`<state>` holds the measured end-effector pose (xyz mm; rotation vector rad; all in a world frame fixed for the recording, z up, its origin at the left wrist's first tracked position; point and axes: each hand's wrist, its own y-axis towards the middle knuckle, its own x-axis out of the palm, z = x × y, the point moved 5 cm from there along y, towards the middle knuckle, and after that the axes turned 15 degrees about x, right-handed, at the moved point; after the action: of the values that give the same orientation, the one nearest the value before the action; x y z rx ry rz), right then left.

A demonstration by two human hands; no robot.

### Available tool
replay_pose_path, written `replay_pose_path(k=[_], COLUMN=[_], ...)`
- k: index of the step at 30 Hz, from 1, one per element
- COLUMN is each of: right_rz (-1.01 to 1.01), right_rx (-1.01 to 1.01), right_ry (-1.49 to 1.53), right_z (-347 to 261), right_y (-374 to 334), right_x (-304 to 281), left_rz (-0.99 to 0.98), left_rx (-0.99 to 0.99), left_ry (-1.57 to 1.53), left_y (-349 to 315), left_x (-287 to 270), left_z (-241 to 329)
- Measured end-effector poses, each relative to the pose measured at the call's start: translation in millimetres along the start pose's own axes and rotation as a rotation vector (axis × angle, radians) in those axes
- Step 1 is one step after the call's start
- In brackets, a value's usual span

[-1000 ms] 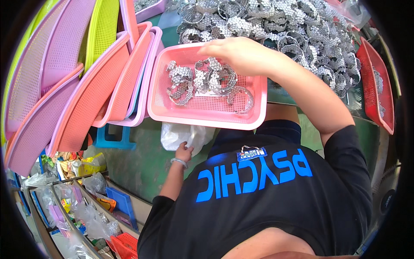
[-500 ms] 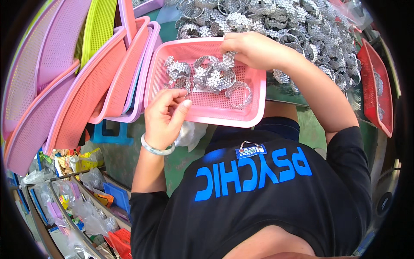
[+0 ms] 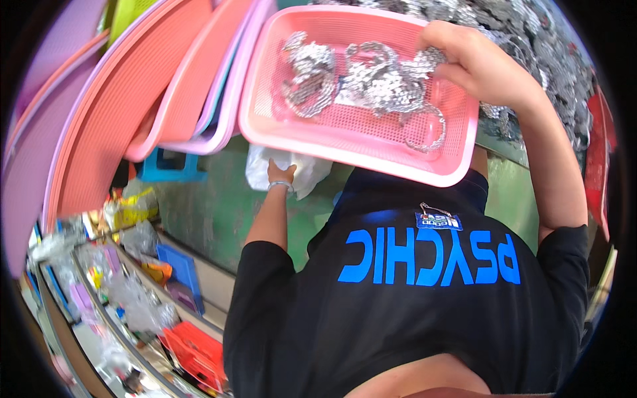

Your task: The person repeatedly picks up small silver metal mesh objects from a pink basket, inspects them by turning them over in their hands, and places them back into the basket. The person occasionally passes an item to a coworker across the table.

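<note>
A pink perforated plastic basket [image 3: 315,136] is tilted slightly, its right corner lowest. Inside lie several curled silver bands [image 3: 388,86] covered in small shiny scale-like pieces. Over the basket's right rim comes my right hand [image 3: 468,63], closed, with its fingertips on the end of one silver band. My left hand [image 3: 282,175], a bracelet on its wrist, reaches low under the basket's front edge to a white plastic bag [image 3: 310,174]. Its thumb and fingers look apart, slightly blurred; whether it touches the bag I cannot tell.
Stacked pink, purple and green baskets [image 3: 142,86] stand close at the left, near a blue stool [image 3: 171,166]. A large heap of silver bands [image 3: 531,50] covers the table at the upper right, beside a red basket [image 3: 599,159]. Shelves with bags [image 3: 136,312] line the lower left.
My left hand has left the basket's front left and dropped down to the white bag. The right hand stays at the silver band. The view has shifted, with the basket looking larger.
</note>
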<state>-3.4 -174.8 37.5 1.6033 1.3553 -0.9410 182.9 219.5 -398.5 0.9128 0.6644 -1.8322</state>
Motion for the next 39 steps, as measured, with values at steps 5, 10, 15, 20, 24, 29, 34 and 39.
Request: replay_pose_path(k=[5, 10, 15, 20, 24, 29, 34, 39], right_rz=[-0.156, -0.206, -0.283, 0.042, 0.118, -0.246, -0.372, -0.418], right_rx=[0.111, 0.152, 0.256, 0.061, -0.02, -0.132, -0.072, -0.11], right_ry=[-0.022, 0.045, 0.186, 0.019, -0.071, -0.094, -0.293, -0.227], right_z=[-5.8, 4.0, 5.7, 2.6, -21.6, -45.9, -53.3, -52.3], right_y=[4.8, 13.1, 28.4, 10.8, -12.0, -33.9, -23.7, -21.3], right_x=[6.2, 9.8, 11.1, 7.9, -13.4, 22.0, 48.8, 48.0], left_rz=[-0.599, -0.909, -0.911, -0.781, -0.747, -0.572, -0.599, -0.504], left_rx=[0.252, 0.531, 0.578, 0.587, 0.361, 0.32, 0.173, 0.128], left_ry=[0.216, 0.185, 0.038, -0.168, -0.173, -0.059, -0.065, -0.096], left_y=[22.4, -25.3, -35.5, -27.1, -22.5, -25.6, -31.9, -46.4], left_x=[69.0, 121.3, 127.6, 133.9, 133.4, 112.8, 42.5, 17.8], left_z=[26.6, 93.5, 98.5, 82.1, 51.2, 48.4, 107.5, 105.2])
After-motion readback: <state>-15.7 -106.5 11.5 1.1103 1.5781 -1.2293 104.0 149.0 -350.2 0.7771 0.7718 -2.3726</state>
